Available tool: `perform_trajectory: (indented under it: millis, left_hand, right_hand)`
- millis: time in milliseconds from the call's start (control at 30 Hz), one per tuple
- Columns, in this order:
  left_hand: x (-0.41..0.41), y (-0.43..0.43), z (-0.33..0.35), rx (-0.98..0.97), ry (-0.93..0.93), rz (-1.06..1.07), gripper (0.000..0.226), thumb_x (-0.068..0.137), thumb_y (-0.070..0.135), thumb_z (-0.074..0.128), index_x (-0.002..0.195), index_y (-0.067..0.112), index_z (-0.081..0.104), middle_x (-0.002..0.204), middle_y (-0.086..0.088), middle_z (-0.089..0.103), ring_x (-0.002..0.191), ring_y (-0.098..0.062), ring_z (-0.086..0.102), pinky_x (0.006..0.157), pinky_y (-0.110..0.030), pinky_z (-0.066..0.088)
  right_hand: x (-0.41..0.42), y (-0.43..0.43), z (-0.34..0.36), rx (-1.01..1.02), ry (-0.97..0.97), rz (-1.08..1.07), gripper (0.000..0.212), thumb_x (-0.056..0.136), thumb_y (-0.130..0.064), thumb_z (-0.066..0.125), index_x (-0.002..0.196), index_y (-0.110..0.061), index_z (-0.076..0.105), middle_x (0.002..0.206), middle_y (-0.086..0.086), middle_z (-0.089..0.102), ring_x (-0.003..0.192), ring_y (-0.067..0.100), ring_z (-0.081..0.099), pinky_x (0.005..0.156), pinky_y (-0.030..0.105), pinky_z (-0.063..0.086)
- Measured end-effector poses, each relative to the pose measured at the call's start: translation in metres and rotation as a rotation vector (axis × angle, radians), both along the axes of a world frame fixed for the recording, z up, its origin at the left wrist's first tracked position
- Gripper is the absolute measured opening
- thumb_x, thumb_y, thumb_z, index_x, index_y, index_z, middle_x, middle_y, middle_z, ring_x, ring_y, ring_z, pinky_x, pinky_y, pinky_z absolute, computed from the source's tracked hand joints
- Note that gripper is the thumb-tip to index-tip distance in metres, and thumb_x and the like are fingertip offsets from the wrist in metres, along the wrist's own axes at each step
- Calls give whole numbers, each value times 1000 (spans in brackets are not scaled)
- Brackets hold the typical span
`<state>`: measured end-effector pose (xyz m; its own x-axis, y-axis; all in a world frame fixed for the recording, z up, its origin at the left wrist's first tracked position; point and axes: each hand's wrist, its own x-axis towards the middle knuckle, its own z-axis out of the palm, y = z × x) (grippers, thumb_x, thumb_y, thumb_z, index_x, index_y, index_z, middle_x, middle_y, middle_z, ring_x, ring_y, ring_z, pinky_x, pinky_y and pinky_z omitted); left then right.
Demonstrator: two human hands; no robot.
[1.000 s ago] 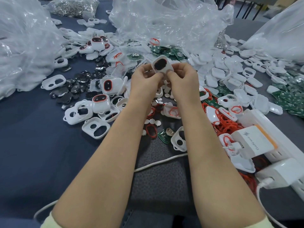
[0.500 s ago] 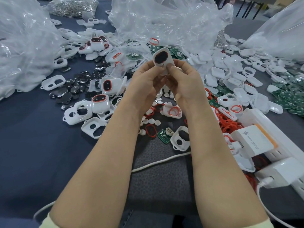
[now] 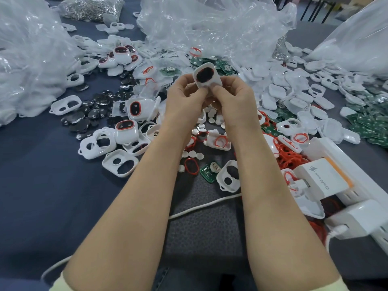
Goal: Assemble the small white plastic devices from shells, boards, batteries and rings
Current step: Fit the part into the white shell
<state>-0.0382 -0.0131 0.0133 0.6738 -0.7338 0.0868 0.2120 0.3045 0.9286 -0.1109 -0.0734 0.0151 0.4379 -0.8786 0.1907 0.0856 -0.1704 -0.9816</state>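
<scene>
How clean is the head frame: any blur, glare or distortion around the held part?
Head view: the light is soft and even, with faint shadows; the small white plastic device with a dark oval window, pinched by the left hand and right hand, looks slightly smeared; the crinkled clear plastic bags carry bright glare; wide-angle stretch enlarges the long white power strip at the right edge.

Glossy white plastic shell (image 3: 205, 75), crinkled clear plastic bags (image 3: 210, 24), matt dark cloth table (image 3: 42, 196)

Soft, even light, faint shadows, glare on plastic bags (image 3: 210, 24); wide-angle bending at edges.
</scene>
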Motion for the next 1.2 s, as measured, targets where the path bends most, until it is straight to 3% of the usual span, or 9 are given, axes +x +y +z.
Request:
perform_trajectory:
  millis: [133, 333, 467, 600, 767, 900, 967, 1033, 1200]
  left_hand:
    - [-2, 0, -3, 60, -200, 80, 12, 92, -3, 56, 101, 4, 59, 92, -17, 67, 84, -25, 67, 80, -33, 59]
    - [-1, -1, -4, 173, -336, 142, 17, 91, 0, 55, 100, 11, 63, 93, -14, 70, 89, -27, 69, 87, -43, 56]
    - [1, 0, -5, 221, -329, 125, 19, 90, 3, 55, 105, 7, 66, 96, -11, 72, 91, -21, 68, 87, -38, 56]
    - [0, 0, -4, 209, -294, 91, 19, 91, 3, 55, 103, 12, 66, 87, -5, 70, 79, -14, 64, 75, -27, 54]
    - [-2, 0, -3, 201, -217, 7, 24, 96, 6, 53, 118, 6, 62, 100, -14, 70, 92, -23, 67, 94, -43, 53]
    - [-1, 2, -2, 212, -183, 8, 22, 97, 5, 52, 116, 7, 62, 106, -16, 70, 101, -31, 67, 96, -48, 51]
    - [2, 2, -4, 202, -175, 36, 18, 95, 3, 52, 102, 15, 63, 94, -8, 70, 90, -24, 67, 90, -43, 55]
    - [3, 2, -5, 216, -199, 65, 20, 93, 3, 53, 94, 21, 62, 83, 1, 67, 76, -14, 63, 71, -28, 54]
    - [1, 2, -3, 231, -168, 90, 27, 94, 4, 52, 86, 30, 58, 75, 5, 64, 63, -7, 58, 59, -18, 49]
  right_hand:
    - [3, 0, -2, -38, 64, -64, 8, 89, -13, 64, 93, -6, 64, 95, 16, 70, 91, 31, 68, 81, 40, 57]
    - [4, 1, -2, -38, 138, -110, 7, 87, -15, 68, 85, -14, 61, 87, 8, 68, 77, 19, 65, 78, 38, 57]
    - [2, 2, -2, -136, 217, -118, 9, 87, -19, 67, 93, -15, 61, 91, 6, 70, 84, 20, 67, 82, 40, 56]
    - [2, 0, -2, -177, 260, -149, 9, 88, -18, 66, 92, -12, 61, 90, 7, 68, 85, 23, 67, 81, 43, 55]
    - [-2, -3, -2, -72, 243, -117, 10, 86, -16, 67, 87, -14, 57, 88, 14, 68, 84, 28, 69, 79, 45, 58]
    - [-5, -1, 1, -20, 206, -47, 8, 87, -13, 67, 86, -13, 60, 85, 11, 69, 80, 24, 71, 70, 32, 60]
    - [-10, -2, 5, -18, 212, 27, 8, 88, -15, 67, 92, -10, 62, 89, 10, 70, 78, 18, 71, 69, 27, 58]
    - [-17, -5, 10, -49, 274, 69, 7, 89, -19, 67, 93, -13, 64, 86, 5, 70, 71, 12, 70, 67, 23, 57]
    - [-37, -11, 25, -219, 726, 75, 13, 83, -25, 73, 76, -24, 62, 86, 2, 68, 75, 14, 63, 71, 31, 53]
